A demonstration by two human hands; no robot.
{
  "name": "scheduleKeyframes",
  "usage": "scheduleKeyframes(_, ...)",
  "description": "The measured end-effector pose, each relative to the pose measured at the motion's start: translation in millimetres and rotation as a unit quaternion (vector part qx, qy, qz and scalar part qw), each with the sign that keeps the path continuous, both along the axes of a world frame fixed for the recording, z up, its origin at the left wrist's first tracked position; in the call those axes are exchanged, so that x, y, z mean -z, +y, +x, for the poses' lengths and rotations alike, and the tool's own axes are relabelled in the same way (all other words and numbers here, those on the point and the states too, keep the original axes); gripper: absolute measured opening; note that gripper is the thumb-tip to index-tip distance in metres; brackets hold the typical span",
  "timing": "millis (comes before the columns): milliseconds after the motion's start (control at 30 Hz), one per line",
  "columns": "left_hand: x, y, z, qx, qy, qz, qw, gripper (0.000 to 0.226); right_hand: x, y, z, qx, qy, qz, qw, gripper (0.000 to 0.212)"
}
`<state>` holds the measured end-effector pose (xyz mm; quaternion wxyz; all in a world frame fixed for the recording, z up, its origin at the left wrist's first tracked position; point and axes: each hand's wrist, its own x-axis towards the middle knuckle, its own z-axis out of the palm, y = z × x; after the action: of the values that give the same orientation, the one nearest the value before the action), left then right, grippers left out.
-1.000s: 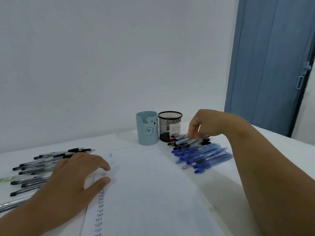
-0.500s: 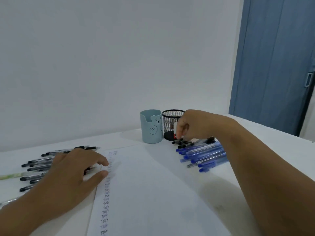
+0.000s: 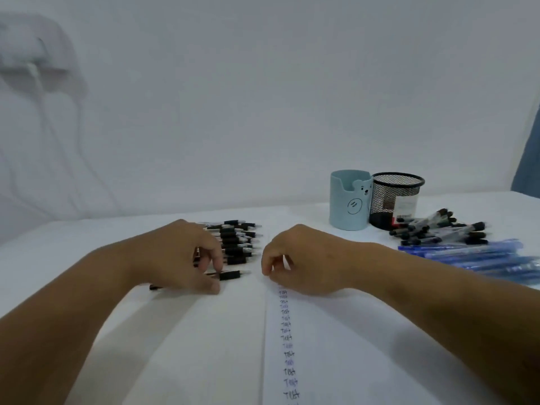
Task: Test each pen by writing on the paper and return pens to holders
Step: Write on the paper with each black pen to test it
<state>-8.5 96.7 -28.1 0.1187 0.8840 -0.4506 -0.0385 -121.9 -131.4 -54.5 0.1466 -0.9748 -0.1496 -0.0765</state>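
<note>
A black pen (image 3: 230, 275) lies on the table just left of the paper, and my left hand (image 3: 178, 257) pinches it between thumb and fingers. Behind that hand is a row of black pens (image 3: 237, 240). My right hand (image 3: 304, 260) rests at the top left corner of the white paper (image 3: 350, 346), fingers curled, with no pen visible in them. A column of written "Test" words (image 3: 287, 340) runs down the sheet. The pale blue bear holder (image 3: 349, 200) and the black mesh holder (image 3: 394, 197) stand side by side at the back right.
Right of the holders lies a pile of black-tipped pens (image 3: 438, 228), with several blue pens (image 3: 479, 257) in front of it. A white wall closes the back. A blue door edge (image 3: 530, 159) shows at far right.
My right hand left the right pen pile and came to the paper's top corner. My left hand moved off the paper's edge to the black pens and took one. The view swung left.
</note>
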Motion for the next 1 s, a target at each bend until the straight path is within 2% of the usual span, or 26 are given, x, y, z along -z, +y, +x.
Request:
scheduleKeyframes(167, 6.7, -0.5, 3.1, 0.002, -0.009, -0.020, 1.000, 0.010, -3.1, 4.9, 15.8, -0.003, 0.014, 0.003, 1.000, 0.013)
scheduleKeyframes(300, 9.6, -3.0, 4.7, 0.017, -0.037, -0.051, 0.998, 0.010, 14.9, 2.3, 16.0, 0.014, -0.068, 0.071, 0.995, 0.005)
scheduleKeyframes(467, 12.6, -6.8, 4.6, 0.036, -0.048, -0.032, 0.998, 0.009, 19.9, 12.9, 19.3, 0.017, -0.120, -0.002, 0.993, 0.023)
scheduleKeyframes(667, 13.4, -8.0, 4.1, 0.067, -0.045, -0.045, 0.996, 0.005, 18.1, 18.2, 23.3, 0.019, -0.106, -0.022, 0.994, 0.020)
scheduleKeyframes(900, 9.2, 2.0, 10.4, 0.035, 0.005, -0.029, 0.999, 0.036, 14.5, -3.7, 17.5, 0.104, -0.137, -0.018, 0.985, 0.016)
scheduleKeyframes(1000, 9.8, 1.6, 9.6, 0.029, 0.013, -0.038, 0.999, 0.041, 13.4, -16.2, 16.0, 0.131, -0.144, -0.001, 0.981, 0.013)
